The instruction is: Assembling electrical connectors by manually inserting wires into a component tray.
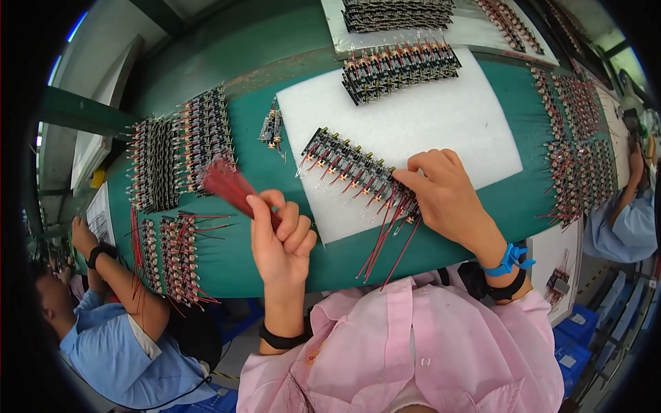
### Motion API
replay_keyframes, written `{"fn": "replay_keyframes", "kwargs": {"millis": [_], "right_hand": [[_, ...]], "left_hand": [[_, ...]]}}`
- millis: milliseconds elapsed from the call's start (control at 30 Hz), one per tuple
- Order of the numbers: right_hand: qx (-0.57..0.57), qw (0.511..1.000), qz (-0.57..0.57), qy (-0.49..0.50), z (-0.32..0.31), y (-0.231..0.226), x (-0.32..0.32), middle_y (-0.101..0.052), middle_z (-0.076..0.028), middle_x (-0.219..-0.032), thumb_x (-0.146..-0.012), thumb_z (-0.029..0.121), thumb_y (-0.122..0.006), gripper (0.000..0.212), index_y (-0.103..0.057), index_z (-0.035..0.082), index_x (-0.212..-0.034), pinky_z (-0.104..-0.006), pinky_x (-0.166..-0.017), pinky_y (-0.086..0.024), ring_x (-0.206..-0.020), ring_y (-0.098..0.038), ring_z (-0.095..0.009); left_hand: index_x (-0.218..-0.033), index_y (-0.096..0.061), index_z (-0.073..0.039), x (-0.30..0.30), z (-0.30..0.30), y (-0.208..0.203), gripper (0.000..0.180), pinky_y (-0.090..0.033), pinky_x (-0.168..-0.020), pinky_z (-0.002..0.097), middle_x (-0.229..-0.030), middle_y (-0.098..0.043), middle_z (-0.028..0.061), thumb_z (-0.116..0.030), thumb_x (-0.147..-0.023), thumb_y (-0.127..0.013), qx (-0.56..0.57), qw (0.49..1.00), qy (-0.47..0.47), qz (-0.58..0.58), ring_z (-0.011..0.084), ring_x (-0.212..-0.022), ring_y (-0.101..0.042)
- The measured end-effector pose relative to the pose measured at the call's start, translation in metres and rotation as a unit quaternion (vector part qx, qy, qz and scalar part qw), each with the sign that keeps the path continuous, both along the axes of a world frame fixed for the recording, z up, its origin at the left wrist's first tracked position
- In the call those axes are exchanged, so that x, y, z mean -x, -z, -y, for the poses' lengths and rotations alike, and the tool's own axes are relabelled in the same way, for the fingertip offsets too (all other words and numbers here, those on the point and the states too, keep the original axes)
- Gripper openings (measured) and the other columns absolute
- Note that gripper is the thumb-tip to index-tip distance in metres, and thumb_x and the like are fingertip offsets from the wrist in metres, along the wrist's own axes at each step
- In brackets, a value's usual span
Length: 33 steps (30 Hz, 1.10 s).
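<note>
My left hand (281, 237) is raised over the front of the table, its fingers closed round a bundle of red wires (231, 184) that is blurred by motion. My right hand (447, 196) grips the right end of a strip of small circuit boards (351, 167), which lies slanting on a white foam sheet (475, 131). Several red wires (377, 251) hang from the strip's right end toward my body. Whether a single wire is also pinched in my right fingertips is hidden.
Stacked circuit board strips (399, 67) stand at the foam's far edge. More stacks (155, 165) and wired boards (179, 258) cover the table's left side; others (578, 151) lie right. A small loose board piece (273, 127) sits beside the foam. Co-workers in blue sit on both sides.
</note>
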State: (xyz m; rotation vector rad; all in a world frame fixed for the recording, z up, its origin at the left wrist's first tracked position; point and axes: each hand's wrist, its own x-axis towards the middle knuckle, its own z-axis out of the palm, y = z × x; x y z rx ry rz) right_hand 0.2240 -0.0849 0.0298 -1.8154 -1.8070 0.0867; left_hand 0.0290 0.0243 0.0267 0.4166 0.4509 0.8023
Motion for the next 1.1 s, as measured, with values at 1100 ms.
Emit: {"fn": "replay_keyframes", "kwargs": {"millis": [1100], "right_hand": [[0.118, 0.889, -0.441, -0.023, -0.063, -0.034, 0.008, -0.052, -0.004, -0.062, -0.074, 0.005, -0.049, 0.012, -0.052, -0.005, -0.069, -0.0192, -0.05, -0.041, -0.054, -0.049, -0.007]], "left_hand": [[-0.109, -0.041, 0.002, -0.069, -0.006, -0.017, 0.036, -0.043, -0.078, 0.0311, -0.114, -0.042, 0.013, -0.024, -0.085, -0.037, -0.075, 0.993, 0.068, -0.063, 0.0196, -0.097, -0.047]]}}
